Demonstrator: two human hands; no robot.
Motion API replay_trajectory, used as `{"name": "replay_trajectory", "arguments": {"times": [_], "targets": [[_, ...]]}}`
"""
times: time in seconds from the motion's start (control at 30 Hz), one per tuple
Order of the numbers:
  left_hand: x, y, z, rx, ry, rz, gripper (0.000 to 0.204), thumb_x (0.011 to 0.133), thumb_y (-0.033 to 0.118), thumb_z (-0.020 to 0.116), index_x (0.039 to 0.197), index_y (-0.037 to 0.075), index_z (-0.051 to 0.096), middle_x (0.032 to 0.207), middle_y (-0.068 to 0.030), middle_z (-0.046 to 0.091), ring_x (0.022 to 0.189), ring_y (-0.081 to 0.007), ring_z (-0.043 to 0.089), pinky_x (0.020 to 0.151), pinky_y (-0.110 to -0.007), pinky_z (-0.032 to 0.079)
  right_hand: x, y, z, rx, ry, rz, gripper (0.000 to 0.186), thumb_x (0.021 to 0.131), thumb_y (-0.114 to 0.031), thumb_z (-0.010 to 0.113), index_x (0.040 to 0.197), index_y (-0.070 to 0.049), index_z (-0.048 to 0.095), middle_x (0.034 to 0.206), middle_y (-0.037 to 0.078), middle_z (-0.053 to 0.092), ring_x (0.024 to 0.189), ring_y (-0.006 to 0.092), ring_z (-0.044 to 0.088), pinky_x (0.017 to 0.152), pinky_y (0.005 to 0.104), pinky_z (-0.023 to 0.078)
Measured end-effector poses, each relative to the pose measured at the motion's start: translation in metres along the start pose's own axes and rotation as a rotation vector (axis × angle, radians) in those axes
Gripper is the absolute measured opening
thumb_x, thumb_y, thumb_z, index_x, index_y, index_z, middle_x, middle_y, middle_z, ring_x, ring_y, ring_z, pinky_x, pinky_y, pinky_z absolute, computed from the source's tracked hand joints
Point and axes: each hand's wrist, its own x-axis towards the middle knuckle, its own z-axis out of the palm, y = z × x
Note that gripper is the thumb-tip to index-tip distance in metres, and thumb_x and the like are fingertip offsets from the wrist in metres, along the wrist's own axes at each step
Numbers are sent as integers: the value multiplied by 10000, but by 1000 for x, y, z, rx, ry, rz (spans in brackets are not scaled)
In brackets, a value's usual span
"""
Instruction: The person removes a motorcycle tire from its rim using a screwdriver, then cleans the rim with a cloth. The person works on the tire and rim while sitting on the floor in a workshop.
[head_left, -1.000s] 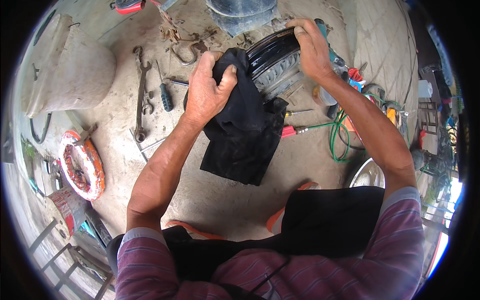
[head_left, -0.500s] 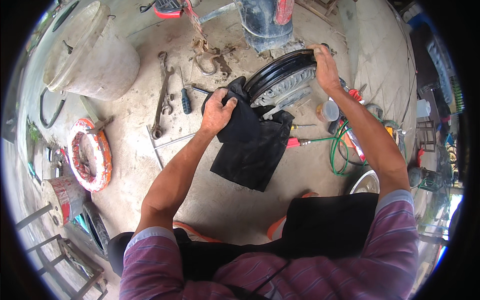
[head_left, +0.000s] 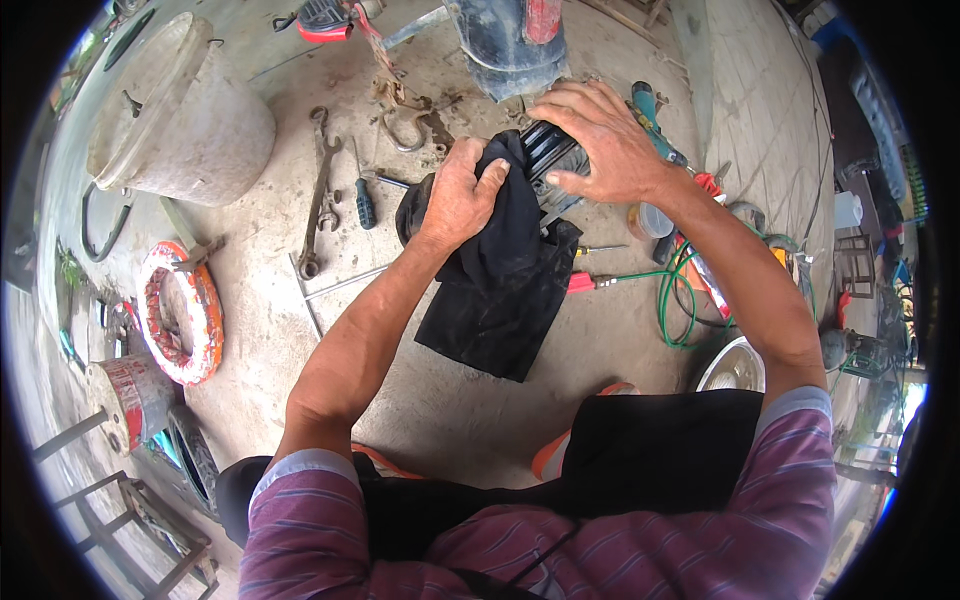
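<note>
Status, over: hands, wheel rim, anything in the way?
Left hand gripping black cloth against wheel rim. Right hand on rim. Cloth hides part of rim.

The wheel rim (head_left: 546, 148) presented a smooth, glossy black finish, apparently on metal; the cloth (head_left: 492, 330) was matt black and creased. The floor (head_left: 410, 415) was rough, stained, matt concrete. The long wrench (head_left: 317, 200) was dull, worn metal, the bucket (head_left: 215, 150) scuffed, matt plastic, and the ring's wrapping (head_left: 211, 318) shiny and crinkled.

Both arms (head_left: 365, 335) reach far; the left hand (head_left: 462, 195) grips, the right hand (head_left: 612, 148) curves, thumb (head_left: 568, 182) apart.
</note>
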Motion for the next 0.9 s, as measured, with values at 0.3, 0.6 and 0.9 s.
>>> {"name": "replay_trajectory", "arguments": {"times": [0.3, 0.6, 0.9], "targets": [[36, 28, 0, 80, -79, 26, 312, 1010, 218, 744, 1148, -50, 664, 1072, -290, 702, 1035, -464, 687, 935, -497, 535, 8, 15, -15, 63, -98, 97, 696, 713, -224, 947, 1349, -109, 689, 1314, 110, 655, 1316, 361, 571, 1147, 486, 464], [59, 60, 2, 191, -153, 8, 364, 963, 287, 765, 1156, -14, 700, 1093, -286, 724, 1049, -489, 697, 916, -536, 548, -1, 22, -3, 295, -41, 151, 649, 723, -111, 796, 1354, -79, 645, 1368, 141, 628, 1317, 388, 574, 1163, 477, 452], [-9, -7, -5, -35, -38, 92, 321, 926, 135, 810, 1160, 15, 626, 1080, -201, 634, 1016, -438, 658, 893, -461, 558, 12, 33, 8, 297, 23, 53, 629, 633, -187, 722, 1249, -75, 661, 1257, 146, 664, 1223, 405, 583, 1112, 482, 444]]}}
